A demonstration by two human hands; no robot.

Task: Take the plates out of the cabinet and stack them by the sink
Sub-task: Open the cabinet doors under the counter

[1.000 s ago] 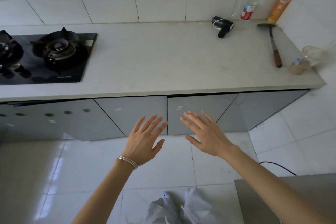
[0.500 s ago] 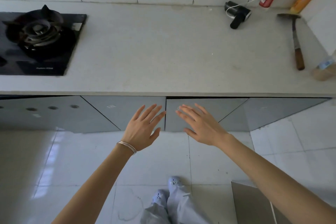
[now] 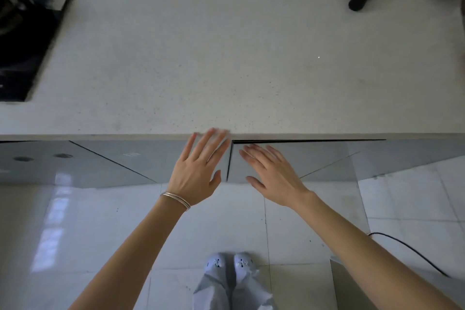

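Grey cabinet doors hiding their contents, left hand with fingertips blurred at countertop edge, right hand beside it, both flat, fingers spread, holding nothing

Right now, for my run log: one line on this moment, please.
phase: reach | left hand: open, before left cabinet door | right hand: open, before right cabinet door | plates: none in view

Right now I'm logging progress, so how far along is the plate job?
Done: nothing; no plates show on the counter. In hand: the left hand and right hand, both open, reach toward the cabinet doors, which look closed or barely ajar. Left: open them, lift plates out, stack them by the sink, not in view.
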